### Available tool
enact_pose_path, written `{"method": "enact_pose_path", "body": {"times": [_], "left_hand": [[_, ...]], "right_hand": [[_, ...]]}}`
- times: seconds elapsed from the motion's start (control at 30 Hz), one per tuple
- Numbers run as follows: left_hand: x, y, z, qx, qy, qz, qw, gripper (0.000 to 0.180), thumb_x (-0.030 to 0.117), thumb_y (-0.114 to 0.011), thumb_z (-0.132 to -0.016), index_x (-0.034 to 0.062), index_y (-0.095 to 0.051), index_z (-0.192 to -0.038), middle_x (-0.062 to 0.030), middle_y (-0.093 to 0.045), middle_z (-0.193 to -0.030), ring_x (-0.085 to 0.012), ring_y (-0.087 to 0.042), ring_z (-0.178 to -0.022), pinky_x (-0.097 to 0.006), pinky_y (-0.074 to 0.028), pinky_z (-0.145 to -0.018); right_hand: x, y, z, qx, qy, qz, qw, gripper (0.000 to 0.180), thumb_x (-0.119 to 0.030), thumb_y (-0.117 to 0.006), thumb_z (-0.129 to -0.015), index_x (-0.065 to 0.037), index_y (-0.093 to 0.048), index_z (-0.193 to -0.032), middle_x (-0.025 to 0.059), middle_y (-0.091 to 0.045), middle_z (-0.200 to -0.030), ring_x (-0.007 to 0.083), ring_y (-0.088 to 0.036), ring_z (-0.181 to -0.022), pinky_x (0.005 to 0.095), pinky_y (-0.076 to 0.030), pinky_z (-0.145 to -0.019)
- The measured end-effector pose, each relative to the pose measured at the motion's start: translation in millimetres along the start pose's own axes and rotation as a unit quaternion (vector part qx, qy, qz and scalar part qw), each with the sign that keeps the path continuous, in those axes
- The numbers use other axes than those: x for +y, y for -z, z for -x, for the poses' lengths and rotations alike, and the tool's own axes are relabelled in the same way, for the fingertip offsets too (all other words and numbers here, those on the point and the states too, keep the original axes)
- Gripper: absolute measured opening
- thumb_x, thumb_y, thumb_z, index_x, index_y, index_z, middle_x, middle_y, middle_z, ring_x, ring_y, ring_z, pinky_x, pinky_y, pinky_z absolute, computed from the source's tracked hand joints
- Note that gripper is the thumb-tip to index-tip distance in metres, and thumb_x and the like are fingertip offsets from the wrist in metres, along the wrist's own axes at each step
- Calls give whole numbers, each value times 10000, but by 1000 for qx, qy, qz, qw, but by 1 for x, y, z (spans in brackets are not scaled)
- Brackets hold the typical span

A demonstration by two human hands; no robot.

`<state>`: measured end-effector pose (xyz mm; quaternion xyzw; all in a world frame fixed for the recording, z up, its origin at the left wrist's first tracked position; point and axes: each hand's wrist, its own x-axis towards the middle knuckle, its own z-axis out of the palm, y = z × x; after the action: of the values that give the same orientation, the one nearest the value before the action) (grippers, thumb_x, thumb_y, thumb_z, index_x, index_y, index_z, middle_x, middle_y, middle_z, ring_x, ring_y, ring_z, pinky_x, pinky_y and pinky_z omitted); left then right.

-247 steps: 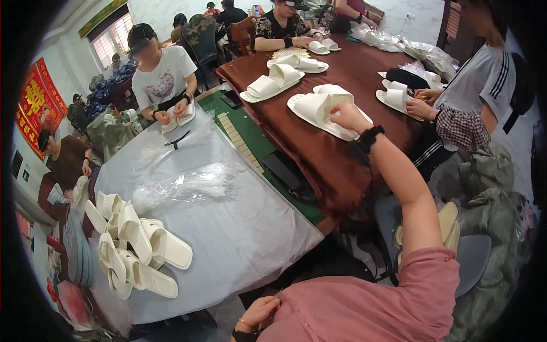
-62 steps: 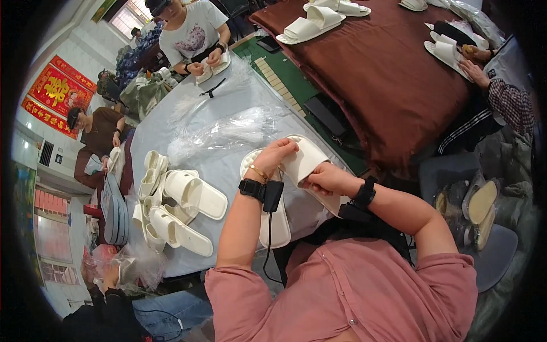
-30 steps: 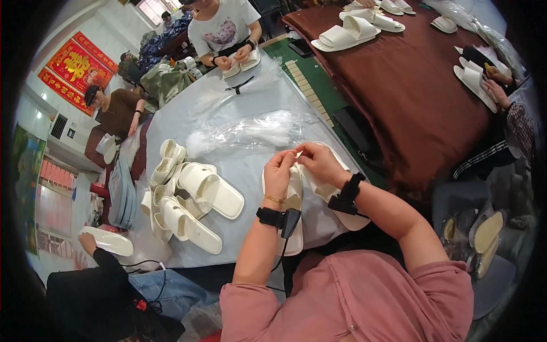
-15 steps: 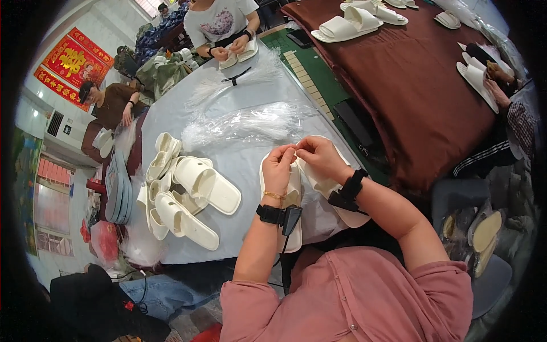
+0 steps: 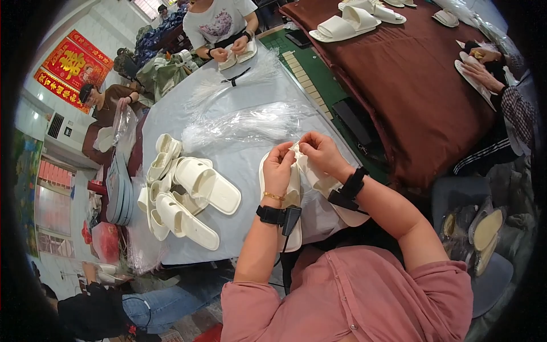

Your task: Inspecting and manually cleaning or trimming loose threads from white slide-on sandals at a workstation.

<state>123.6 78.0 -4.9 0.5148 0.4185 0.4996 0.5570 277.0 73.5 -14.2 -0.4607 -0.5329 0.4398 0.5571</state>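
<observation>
My left hand (image 5: 279,169) and my right hand (image 5: 319,151) meet above a pair of cream slippers (image 5: 297,196) lying on the grey-covered table (image 5: 239,162). Both hands pinch the strap of the upper slipper between fingertips. Each wrist wears a black band with a small device. A pile of clear plastic bags (image 5: 250,122) lies just beyond my hands. To my left sits a heap of several cream slippers (image 5: 182,194).
A person in a white shirt (image 5: 219,25) handles slippers at the table's far end. A brown-covered table (image 5: 410,74) with more slippers stands to the right, where another person's hands (image 5: 484,65) work. People sit at the far left by a red wall hanging (image 5: 71,65).
My right hand earlier reached to the brown table for slippers; now both hands hold the pair in front of me. Over the last second my fingers have only shifted slightly on the strap.
</observation>
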Motion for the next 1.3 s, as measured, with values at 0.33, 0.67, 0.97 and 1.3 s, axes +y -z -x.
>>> {"method": "enact_pose_path", "body": {"times": [0.33, 0.67, 0.97, 1.3], "left_hand": [[-3, 2, 0, -21, -6, -14, 1000, 252, 32, -604, -882, 0, -596, -1132, 11, -592, -844, -58, -547, -736, -195, -461, -671], [0, 1, 1, -22, 0, -31, 999, 253, 23, -599, -878, -2, -596, -1129, 4, -594, -840, -64, -549, -734, -197, -461, -674], [0, 2, 0, -29, 1, -26, 999, 288, 10, -604, -866, 6, -578, -1153, 4, -592, -840, -68, -552, -736, -196, -462, -675], [-1, 4, 3, -44, 3, 4, 999, 371, -43, -582, -844, 33, -548, -1206, 0, -590, -828, -70, -549, -734, -202, -453, -668]], "right_hand": [[2, 0, -1, 6, -4, -11, 1000, 152, -133, -616, -855, 12, -626, -902, 63, -656, -792, 116, -592, -728, 266, -484, -681], [-2, 0, 1, 2, 2, 30, 1000, 148, -141, -613, -853, 3, -629, -884, 65, -650, -762, 121, -592, -710, 273, -483, -672], [-11, 1, 4, -6, -4, 59, 998, 129, -121, -613, -841, 4, -625, -871, 77, -647, -747, 133, -591, -689, 279, -476, -653], [-8, 0, 3, -23, 21, 77, 997, 100, -94, -612, -809, 2, -620, -835, 94, -627, -707, 165, -597, -664, 298, -472, -630]]}}
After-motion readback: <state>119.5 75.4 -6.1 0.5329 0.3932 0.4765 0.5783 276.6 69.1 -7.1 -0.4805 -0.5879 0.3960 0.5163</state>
